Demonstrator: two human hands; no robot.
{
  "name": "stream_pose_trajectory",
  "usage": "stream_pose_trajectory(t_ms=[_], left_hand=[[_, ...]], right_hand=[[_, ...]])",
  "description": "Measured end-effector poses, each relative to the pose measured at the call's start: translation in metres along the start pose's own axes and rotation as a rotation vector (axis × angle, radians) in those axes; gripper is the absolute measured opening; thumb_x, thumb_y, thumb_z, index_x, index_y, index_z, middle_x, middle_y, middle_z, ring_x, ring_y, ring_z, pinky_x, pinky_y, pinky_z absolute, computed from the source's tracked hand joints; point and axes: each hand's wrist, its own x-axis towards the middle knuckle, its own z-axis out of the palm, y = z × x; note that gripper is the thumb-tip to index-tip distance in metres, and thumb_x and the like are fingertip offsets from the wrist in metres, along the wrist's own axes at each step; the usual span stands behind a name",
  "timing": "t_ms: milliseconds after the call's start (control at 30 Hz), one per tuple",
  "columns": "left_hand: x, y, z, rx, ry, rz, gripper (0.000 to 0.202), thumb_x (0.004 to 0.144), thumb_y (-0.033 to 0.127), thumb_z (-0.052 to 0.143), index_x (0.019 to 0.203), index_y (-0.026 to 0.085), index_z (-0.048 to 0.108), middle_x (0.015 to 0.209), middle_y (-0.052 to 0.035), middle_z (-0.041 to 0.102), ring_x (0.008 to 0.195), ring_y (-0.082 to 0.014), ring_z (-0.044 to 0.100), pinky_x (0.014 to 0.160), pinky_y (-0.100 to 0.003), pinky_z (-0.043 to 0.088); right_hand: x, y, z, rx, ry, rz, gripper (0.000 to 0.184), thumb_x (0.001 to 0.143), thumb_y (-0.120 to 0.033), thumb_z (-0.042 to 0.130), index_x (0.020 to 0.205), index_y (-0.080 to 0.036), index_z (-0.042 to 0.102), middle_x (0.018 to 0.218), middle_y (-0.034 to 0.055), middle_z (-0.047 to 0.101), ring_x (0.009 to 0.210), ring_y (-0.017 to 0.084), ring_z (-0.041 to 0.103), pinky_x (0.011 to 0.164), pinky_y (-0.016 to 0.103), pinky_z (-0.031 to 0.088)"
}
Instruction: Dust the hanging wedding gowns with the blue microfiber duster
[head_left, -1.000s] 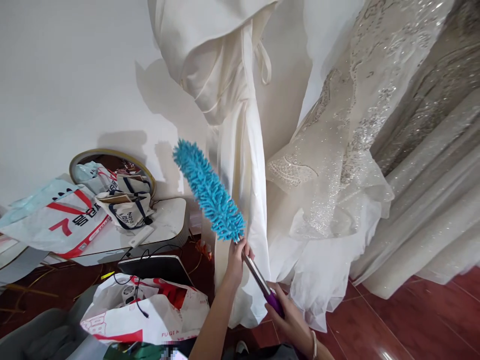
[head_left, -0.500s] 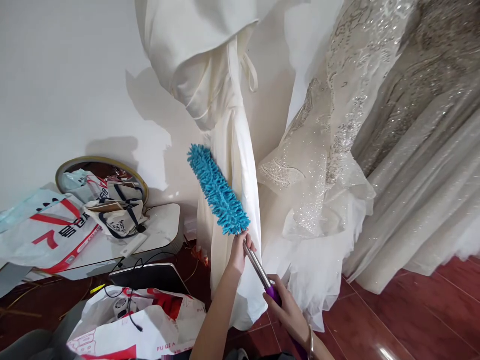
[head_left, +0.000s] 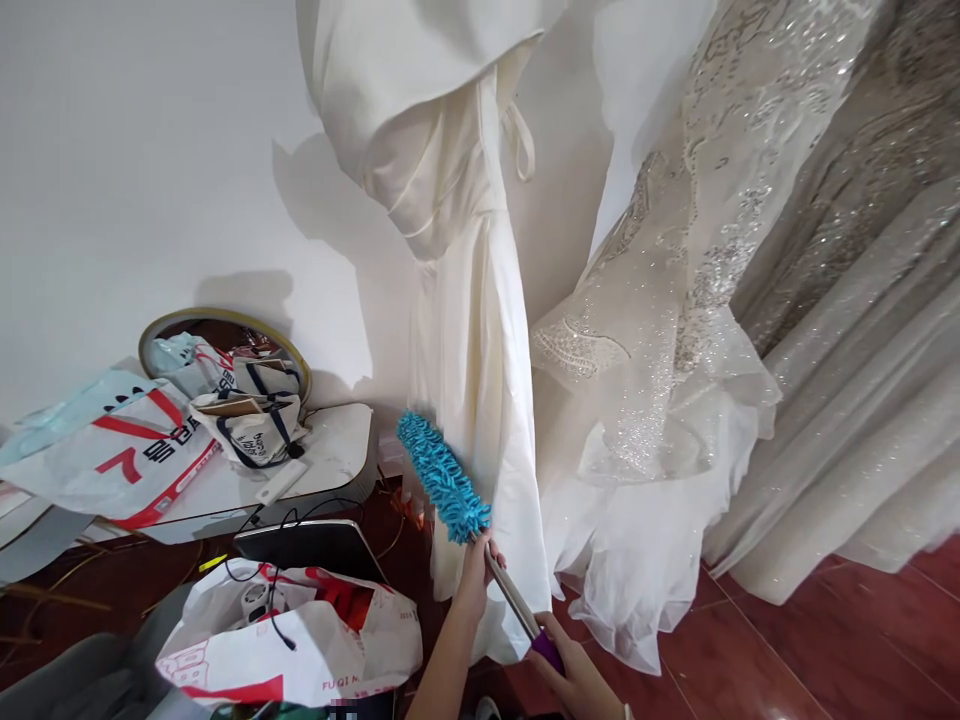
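- Hanging at centre, the white gown (head_left: 480, 330) falls to the red floor (head_left: 825, 660); a sequined gown (head_left: 712, 300) hangs right of it.
- Bags (head_left: 292, 640) lie near left.
- Duster (head_left: 444, 478): blue head touching the white gown's left edge, low down.
- Left hand (head_left: 474, 572): fingers closed on the metal shaft.
- Right hand (head_left: 577, 680): fingers closed on the purple grip.

Blue duster (head_left: 442, 478), purple grip (head_left: 548, 652); ivory dress (head_left: 465, 330).
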Motion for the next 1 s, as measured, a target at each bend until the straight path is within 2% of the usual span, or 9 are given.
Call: stream_pose_trajectory(t_ms=[67,200,300,400,467,567,667,867,1000], left_hand=[[-0.003,0.013,0.006,0.011,-0.007,0.072,0.032,0.061,0.046,0.066,0.064,0.021,0.047,0.047,0.0084,0.041,0.042,-0.0088,0.044,0.048,-0.024,0.036],[-0.012,0.055,0.035,0.035,-0.080,0.220,0.026,0.067,0.042,0.065,0.075,0.020,0.053,0.047,0.0084,0.044,0.047,-0.0100,0.046,0.055,-0.024,0.038],[-0.024,0.088,0.061,0.094,-0.210,0.337,0.027,0.069,0.043,0.063,0.080,0.020,0.053,0.046,0.0078,0.047,0.048,-0.0128,0.050,0.059,-0.027,0.040],[-0.034,0.109,0.083,0.183,-0.363,0.427,0.024,0.075,0.045,0.057,0.077,0.021,0.053,0.044,0.0073,0.047,0.047,-0.0143,0.052,0.058,-0.028,0.040],[-0.038,0.115,0.093,0.211,-0.407,0.430,0.025,0.077,0.044,0.054,0.069,0.020,0.050,0.044,0.0067,0.046,0.048,-0.0137,0.053,0.058,-0.027,0.040],[-0.035,0.113,0.098,0.200,-0.396,0.389,0.022,0.078,0.042,0.053,0.075,0.020,0.051,0.045,0.0078,0.045,0.046,-0.0122,0.050,0.055,-0.026,0.040],[-0.024,0.100,0.091,0.132,-0.354,0.299,0.022,0.077,0.042,0.054,0.083,0.021,0.050,0.047,0.0088,0.044,0.044,-0.0112,0.047,0.050,-0.024,0.038],[0.005,0.059,0.052,0.040,-0.208,0.149,0.023,0.073,0.041,0.056,0.070,0.021,0.044,0.045,0.0111,0.036,0.040,-0.0081,0.045,0.050,-0.023,0.037],[0.017,0.031,0.021,0.029,-0.125,0.077,0.029,0.065,0.043,0.061,0.069,0.021,0.043,0.048,0.0104,0.041,0.042,-0.0078,0.047,0.048,-0.022,0.036]], right_hand=[[0.000,-0.004,-0.007,-0.018,0.023,-0.036,0.030,0.078,-0.032,0.042,0.105,-0.019,0.044,0.065,-0.0050,0.047,0.064,0.015,0.049,0.065,0.030,0.039],[0.002,-0.029,-0.027,-0.050,0.083,-0.075,0.033,0.080,-0.033,0.043,0.111,-0.023,0.040,0.060,-0.0074,0.042,0.059,0.016,0.046,0.061,0.029,0.036],[0.003,-0.057,-0.042,-0.037,0.131,-0.105,0.027,0.082,-0.032,0.044,0.108,-0.026,0.038,0.060,-0.0088,0.038,0.057,0.014,0.044,0.060,0.027,0.035],[0.004,-0.083,-0.053,0.013,0.133,-0.170,0.023,0.084,-0.033,0.043,0.105,-0.025,0.040,0.056,-0.0095,0.038,0.054,0.013,0.045,0.059,0.026,0.037],[0.006,-0.093,-0.058,0.049,0.118,-0.190,0.024,0.085,-0.037,0.041,0.105,-0.025,0.043,0.054,-0.0097,0.038,0.051,0.012,0.047,0.056,0.025,0.038],[0.008,-0.097,-0.060,0.070,0.150,-0.166,0.025,0.086,-0.041,0.038,0.103,-0.024,0.046,0.057,-0.0092,0.038,0.048,0.010,0.045,0.052,0.023,0.037],[0.010,-0.091,-0.057,0.025,0.196,-0.140,0.023,0.085,-0.039,0.038,0.095,-0.020,0.047,0.064,-0.0062,0.044,0.054,0.011,0.044,0.057,0.025,0.037],[0.019,-0.058,-0.038,-0.069,0.144,-0.085,0.023,0.082,-0.031,0.042,0.100,-0.018,0.048,0.084,0.0039,0.063,0.071,0.017,0.057,0.068,0.029,0.041],[0.022,-0.030,-0.016,-0.154,0.134,-0.024,0.019,0.081,-0.031,0.041,0.093,-0.020,0.050,0.075,0.0011,0.061,0.072,0.019,0.058,0.066,0.029,0.040]])
